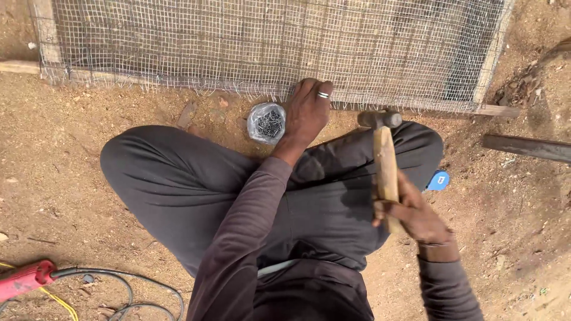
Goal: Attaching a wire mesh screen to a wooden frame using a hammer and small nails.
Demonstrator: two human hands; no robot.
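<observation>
Sitting cross-legged on the dirt right up against the wire mesh (267, 41), which is stretched over a wooden frame (493, 110) lying flat on the ground. The left hand (308, 110) is pressed down on the mesh's near edge, fingers curled together as if pinching a nail in place, though I can't actually make out a nail under them. The right hand (416, 214) is clamped around the wooden handle of a hammer (383, 151), its head hanging just short of that same edge, a bit to the right of the left hand. A small clear bag of nails (267, 122) sits open on the ground just below the mesh edge, beside the left wrist, handy to grab from. Further back from the mesh, a red tool (24, 279) with its cable lies in the dirt.
</observation>
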